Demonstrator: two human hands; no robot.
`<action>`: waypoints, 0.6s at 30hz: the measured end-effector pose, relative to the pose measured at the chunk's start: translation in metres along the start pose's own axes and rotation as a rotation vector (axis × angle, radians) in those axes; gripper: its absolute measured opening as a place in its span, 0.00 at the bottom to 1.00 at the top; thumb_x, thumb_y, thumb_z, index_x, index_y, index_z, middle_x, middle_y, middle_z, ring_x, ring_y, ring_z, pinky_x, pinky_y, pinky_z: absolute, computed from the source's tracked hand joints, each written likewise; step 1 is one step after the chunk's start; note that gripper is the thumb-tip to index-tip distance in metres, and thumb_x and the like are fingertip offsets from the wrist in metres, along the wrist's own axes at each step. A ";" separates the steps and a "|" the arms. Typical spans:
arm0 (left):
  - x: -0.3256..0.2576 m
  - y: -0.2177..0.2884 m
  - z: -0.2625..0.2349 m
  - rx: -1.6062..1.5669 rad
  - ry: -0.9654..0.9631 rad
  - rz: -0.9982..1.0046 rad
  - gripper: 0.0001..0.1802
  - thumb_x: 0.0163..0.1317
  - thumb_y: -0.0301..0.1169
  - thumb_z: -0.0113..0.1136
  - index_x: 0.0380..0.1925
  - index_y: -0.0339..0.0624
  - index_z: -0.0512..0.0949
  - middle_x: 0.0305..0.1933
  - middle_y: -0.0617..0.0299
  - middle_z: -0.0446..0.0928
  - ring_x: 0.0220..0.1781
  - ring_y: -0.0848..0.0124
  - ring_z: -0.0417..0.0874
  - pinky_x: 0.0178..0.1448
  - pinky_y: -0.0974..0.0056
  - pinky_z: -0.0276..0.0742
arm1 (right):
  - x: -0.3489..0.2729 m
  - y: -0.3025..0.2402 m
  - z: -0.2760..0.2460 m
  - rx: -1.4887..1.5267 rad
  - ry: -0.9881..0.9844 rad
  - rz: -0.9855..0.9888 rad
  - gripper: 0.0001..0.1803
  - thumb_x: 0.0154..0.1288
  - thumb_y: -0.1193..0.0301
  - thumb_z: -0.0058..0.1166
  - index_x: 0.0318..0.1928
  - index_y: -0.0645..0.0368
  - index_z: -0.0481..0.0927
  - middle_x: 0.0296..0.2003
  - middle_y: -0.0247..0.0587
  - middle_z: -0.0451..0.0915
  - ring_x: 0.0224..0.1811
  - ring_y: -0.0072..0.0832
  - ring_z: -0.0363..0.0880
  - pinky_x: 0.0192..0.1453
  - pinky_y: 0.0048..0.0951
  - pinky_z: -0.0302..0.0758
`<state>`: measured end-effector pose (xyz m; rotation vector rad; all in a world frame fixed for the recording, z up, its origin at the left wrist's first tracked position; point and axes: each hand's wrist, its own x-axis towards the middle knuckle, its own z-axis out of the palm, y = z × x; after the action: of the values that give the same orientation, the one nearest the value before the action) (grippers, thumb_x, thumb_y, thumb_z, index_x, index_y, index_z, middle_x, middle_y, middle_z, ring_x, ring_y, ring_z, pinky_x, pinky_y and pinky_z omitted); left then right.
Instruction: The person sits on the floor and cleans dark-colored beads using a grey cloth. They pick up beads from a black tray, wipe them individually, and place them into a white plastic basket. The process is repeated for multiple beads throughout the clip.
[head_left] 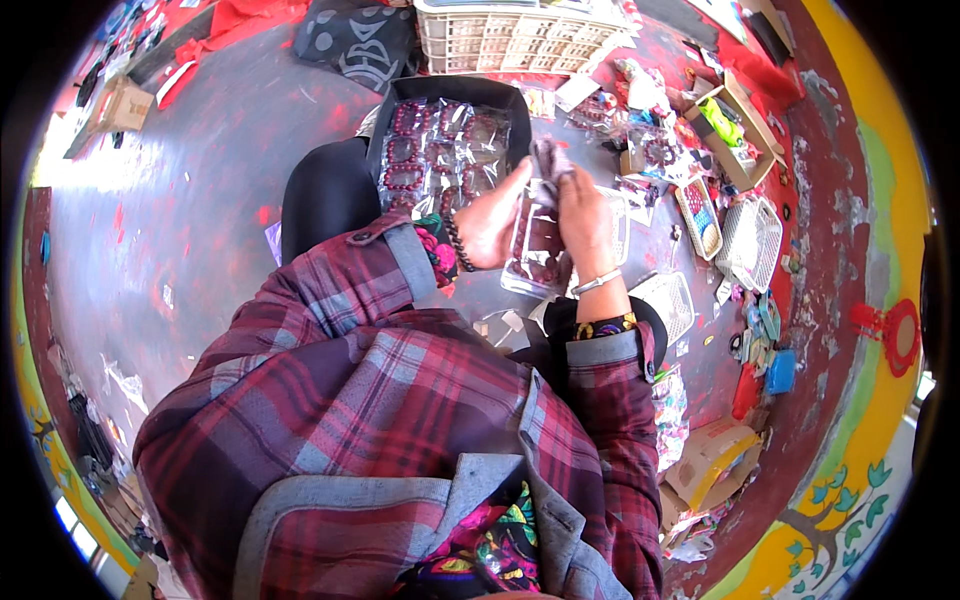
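My left hand (487,228), with a dark beaded bracelet at the wrist, reaches in beside a white basket (522,288). Its fingers close on a small crumpled purplish-grey bundle (550,160), which looks like a clear plastic packet, though its contents are too blurred to name. From the other side my right hand (585,220), wearing a silver bangle, is closed on the same bundle. Below the hands, dark red packets (540,245) in shiny plastic lie in the basket. Just left stands a black box (375,150) lined with rows of bagged dark red bead bracelets (405,150).
A cream plastic crate (510,45) stands beyond the black box, next to a dark patterned bag (355,45). To the right are a cardboard box (735,130), white baskets (750,240) and scattered packets. A blue container (780,371) sits near the painted wall.
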<state>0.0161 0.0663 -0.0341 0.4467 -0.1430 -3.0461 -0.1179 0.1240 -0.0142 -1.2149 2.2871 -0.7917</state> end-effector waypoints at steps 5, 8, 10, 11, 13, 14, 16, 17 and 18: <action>-0.010 0.016 -0.001 0.023 0.098 -0.055 0.35 0.59 0.62 0.45 0.49 0.40 0.71 0.45 0.49 0.77 0.46 0.58 0.79 0.50 0.48 0.75 | 0.015 0.033 -0.007 0.313 0.272 0.010 0.17 0.66 0.66 0.47 0.48 0.67 0.75 0.34 0.51 0.80 0.36 0.32 0.78 0.40 0.32 0.72; -0.012 0.046 -0.037 -0.051 -0.123 0.017 0.39 0.61 0.63 0.36 0.52 0.38 0.68 0.44 0.46 0.78 0.48 0.53 0.79 0.50 0.45 0.74 | 0.019 0.032 -0.022 0.501 0.399 0.092 0.17 0.67 0.66 0.47 0.47 0.67 0.76 0.34 0.38 0.79 0.34 0.22 0.73 0.40 0.25 0.71; -0.020 0.068 -0.035 0.098 0.135 0.226 0.41 0.61 0.65 0.33 0.50 0.36 0.69 0.50 0.41 0.74 0.52 0.48 0.76 0.52 0.40 0.72 | 0.013 0.032 -0.034 0.858 0.329 0.166 0.14 0.68 0.67 0.47 0.44 0.67 0.77 0.33 0.32 0.78 0.33 0.16 0.71 0.37 0.18 0.68; -0.028 0.077 -0.025 0.165 0.012 0.298 0.40 0.60 0.65 0.38 0.49 0.36 0.70 0.43 0.47 0.78 0.46 0.54 0.80 0.52 0.47 0.73 | 0.008 0.033 -0.038 0.856 0.343 0.163 0.14 0.68 0.67 0.47 0.44 0.67 0.76 0.32 0.32 0.77 0.31 0.16 0.71 0.34 0.18 0.68; -0.040 0.102 -0.044 0.203 0.181 0.457 0.27 0.62 0.46 0.48 0.49 0.30 0.70 0.44 0.43 0.77 0.47 0.54 0.79 0.54 0.51 0.73 | 0.000 0.015 -0.043 0.868 0.289 0.217 0.13 0.67 0.67 0.48 0.44 0.65 0.76 0.27 0.30 0.75 0.21 0.15 0.68 0.22 0.18 0.66; -0.043 0.111 -0.070 0.249 0.201 0.536 0.23 0.60 0.37 0.51 0.48 0.28 0.70 0.44 0.43 0.77 0.47 0.54 0.79 0.53 0.51 0.73 | 0.000 0.011 -0.041 0.858 0.282 0.221 0.13 0.67 0.67 0.48 0.45 0.64 0.76 0.27 0.30 0.75 0.20 0.15 0.67 0.20 0.18 0.64; -0.053 0.117 -0.101 0.256 0.303 0.584 0.18 0.54 0.25 0.52 0.44 0.26 0.72 0.41 0.45 0.78 0.44 0.55 0.80 0.52 0.50 0.75 | -0.001 0.009 -0.038 0.833 0.285 0.227 0.13 0.67 0.67 0.48 0.45 0.63 0.76 0.25 0.29 0.74 0.17 0.14 0.65 0.16 0.18 0.62; -0.056 0.123 -0.127 0.263 0.278 0.519 0.14 0.53 0.23 0.52 0.40 0.28 0.74 0.38 0.48 0.79 0.40 0.58 0.82 0.50 0.51 0.77 | 0.000 0.007 -0.036 0.844 0.286 0.196 0.13 0.66 0.66 0.49 0.45 0.63 0.76 0.24 0.28 0.73 0.17 0.14 0.64 0.16 0.17 0.60; -0.054 0.125 -0.145 0.259 0.442 0.491 0.17 0.52 0.21 0.50 0.44 0.34 0.72 0.41 0.52 0.78 0.44 0.59 0.81 0.50 0.49 0.76 | 0.001 0.008 -0.036 0.838 0.275 0.215 0.13 0.67 0.66 0.49 0.45 0.63 0.77 0.26 0.28 0.74 0.19 0.14 0.65 0.18 0.17 0.62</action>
<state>0.1149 -0.0658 -0.1447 0.9283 -0.5349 -2.3929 -0.1443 0.1370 0.0072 -0.4886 1.8657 -1.6703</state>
